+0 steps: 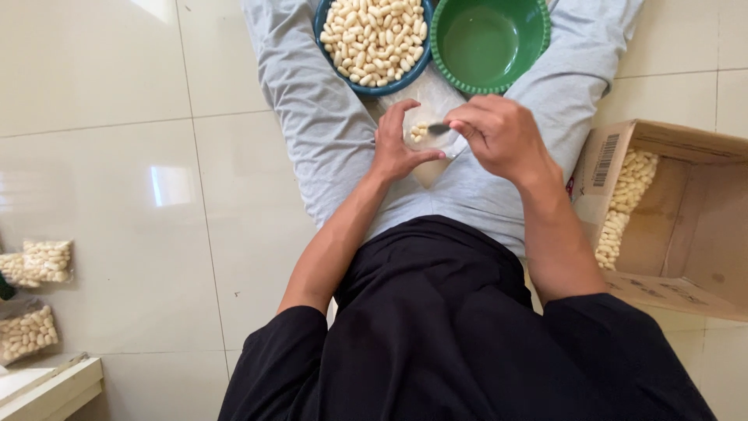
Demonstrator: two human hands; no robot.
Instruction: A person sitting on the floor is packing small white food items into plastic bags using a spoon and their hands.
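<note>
Head view, looking down over the lap of a seated person in grey trousers and a black top, on pale floor tiles (117,93).

Left hand (399,148): thumb and fingers curled partway round the mouth of a small clear plastic bag (428,148), gripping it and holding it open over the lap; a few pale peanuts (419,131) visible inside the bag.

Right hand (499,136): fingers closed tightly on the handle of a spoon (438,128), bowl of the spoon at the bag's mouth, just beside the left thumb.

Blue bowl (372,87): between the knees, heaped with pale shelled peanuts, just beyond the two hands.

Green bowl (489,43): touching the blue bowl on its right side, scalloped rim, nothing seen inside.

Cardboard box (686,226): on the floor at the right, flaps open, lying beside the right forearm; packed bags of peanuts (627,199) stacked against its near wall.

Filled bags (35,261): two clear packets of peanuts on the tiles at the far left edge, well apart from the hands, one above the other in frame.

Pale wooden edge (47,386): lower left corner, kind of object unclear.
</note>
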